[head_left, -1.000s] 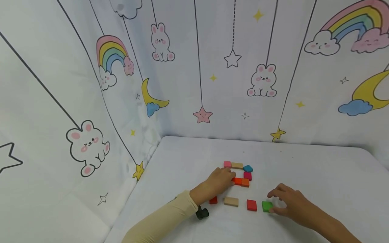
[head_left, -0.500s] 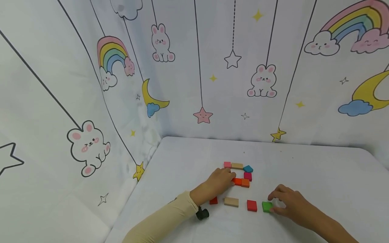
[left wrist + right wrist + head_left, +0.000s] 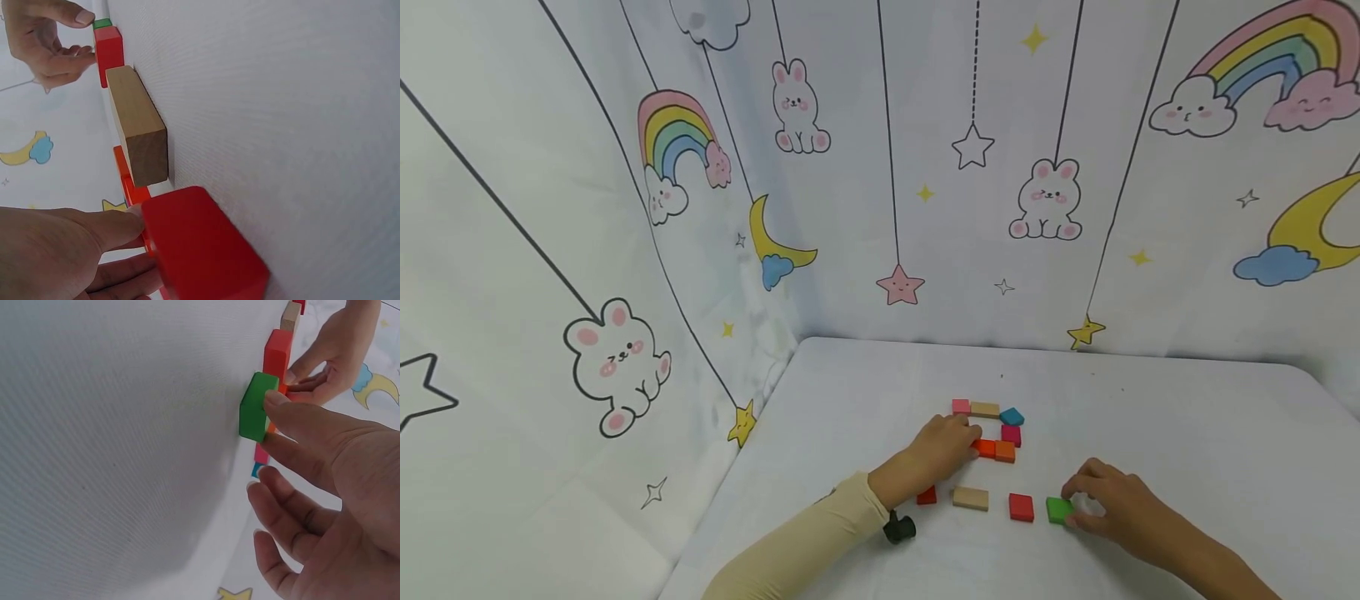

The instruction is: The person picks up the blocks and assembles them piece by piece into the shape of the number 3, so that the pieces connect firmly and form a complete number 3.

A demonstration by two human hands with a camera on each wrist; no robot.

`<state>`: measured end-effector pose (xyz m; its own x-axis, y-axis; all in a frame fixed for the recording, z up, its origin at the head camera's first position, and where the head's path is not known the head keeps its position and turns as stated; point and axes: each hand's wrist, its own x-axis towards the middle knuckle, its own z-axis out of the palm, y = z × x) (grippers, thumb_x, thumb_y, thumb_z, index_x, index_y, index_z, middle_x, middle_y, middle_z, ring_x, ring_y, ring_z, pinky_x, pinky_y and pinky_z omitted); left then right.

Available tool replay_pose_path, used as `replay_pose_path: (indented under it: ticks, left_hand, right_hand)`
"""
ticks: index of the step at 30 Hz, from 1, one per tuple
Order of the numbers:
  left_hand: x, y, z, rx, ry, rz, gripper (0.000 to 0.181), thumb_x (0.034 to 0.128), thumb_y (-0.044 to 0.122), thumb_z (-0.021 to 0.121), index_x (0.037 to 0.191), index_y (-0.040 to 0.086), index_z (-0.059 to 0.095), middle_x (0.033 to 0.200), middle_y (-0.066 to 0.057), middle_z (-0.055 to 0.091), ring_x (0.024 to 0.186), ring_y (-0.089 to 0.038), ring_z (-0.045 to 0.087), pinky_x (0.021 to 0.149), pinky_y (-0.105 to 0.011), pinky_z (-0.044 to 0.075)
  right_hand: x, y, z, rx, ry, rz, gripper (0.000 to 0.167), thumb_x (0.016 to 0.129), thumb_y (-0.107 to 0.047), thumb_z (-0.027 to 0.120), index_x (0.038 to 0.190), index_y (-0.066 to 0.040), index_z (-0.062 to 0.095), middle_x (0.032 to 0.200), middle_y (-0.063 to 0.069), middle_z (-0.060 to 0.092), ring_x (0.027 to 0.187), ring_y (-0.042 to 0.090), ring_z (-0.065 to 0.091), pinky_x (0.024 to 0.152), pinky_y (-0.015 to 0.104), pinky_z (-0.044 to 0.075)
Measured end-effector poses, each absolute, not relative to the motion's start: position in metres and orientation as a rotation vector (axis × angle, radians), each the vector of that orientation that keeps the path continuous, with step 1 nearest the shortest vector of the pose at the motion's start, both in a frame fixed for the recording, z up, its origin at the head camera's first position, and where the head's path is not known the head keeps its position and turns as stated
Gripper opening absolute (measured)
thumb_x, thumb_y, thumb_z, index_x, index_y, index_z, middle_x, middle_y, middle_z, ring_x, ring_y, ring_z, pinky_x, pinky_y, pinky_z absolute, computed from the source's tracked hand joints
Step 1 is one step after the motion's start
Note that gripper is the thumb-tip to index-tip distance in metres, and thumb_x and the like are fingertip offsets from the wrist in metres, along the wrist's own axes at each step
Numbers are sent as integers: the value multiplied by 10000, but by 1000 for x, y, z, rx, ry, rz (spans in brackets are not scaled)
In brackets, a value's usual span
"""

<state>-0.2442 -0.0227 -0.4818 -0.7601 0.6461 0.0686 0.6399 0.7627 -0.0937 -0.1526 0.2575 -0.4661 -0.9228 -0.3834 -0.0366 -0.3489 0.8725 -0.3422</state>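
My left hand (image 3: 942, 446) reaches over the blocks and pinches the left end of a red-orange block (image 3: 986, 448), which touches an orange block (image 3: 1005, 452) on its right. The left wrist view shows the thumb and fingers partly hidden behind a nearer red block (image 3: 203, 247). On the right, my right hand (image 3: 1116, 504) pinches a flat green block (image 3: 1059, 511) between thumb and index finger, the other fingers loosely bent in the right wrist view. Left of the green block lie a second red block (image 3: 1021, 507) and a plain wooden block (image 3: 971, 498), in one row.
Behind the left hand, a pink block (image 3: 961, 407), a wooden block (image 3: 985, 409), a blue pentagon block (image 3: 1012, 416) and a crimson block (image 3: 1011, 435) form a bent line. A small black device (image 3: 898, 527) sits by the left wrist. A patterned cloth (image 3: 850, 208) hangs behind the white table (image 3: 1187, 417).
Barely anything differs. The right hand's index finger has shifted slightly toward the green block; the left hand and all blocks stay in place.
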Motion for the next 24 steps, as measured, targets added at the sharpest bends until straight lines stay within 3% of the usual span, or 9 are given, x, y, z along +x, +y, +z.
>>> replay_pose_path:
  ticks: [10,18,24]
  left_hand:
    - [-244,-23,-484,-1050,-2829,114,280,1014,384,717,1233,211,745,1123,23,726,997,-87,656,851,-213,552]
    - [-245,-24,-484,-1055,-2817,108,278,1016,382,717,1230,208,747,1129,17,728,1000,-89,659,846,-213,554]
    - [-245,-23,-485,-1052,-2831,99,283,1017,383,715,1238,209,744,1138,19,724,1013,-91,656,859,-213,551]
  right_hand:
    - [-153,256,-468,-550,2937,-532,285,810,-343,915,1031,-282,745,1034,-87,606,944,93,608,786,346,586]
    - [-155,254,-470,-539,2956,-560,296,802,-332,919,1035,-268,748,1001,-82,602,911,90,606,763,387,536]
    - [-158,255,-475,-592,2998,-523,307,798,-343,923,1036,-283,738,987,-106,599,880,75,604,726,336,489]
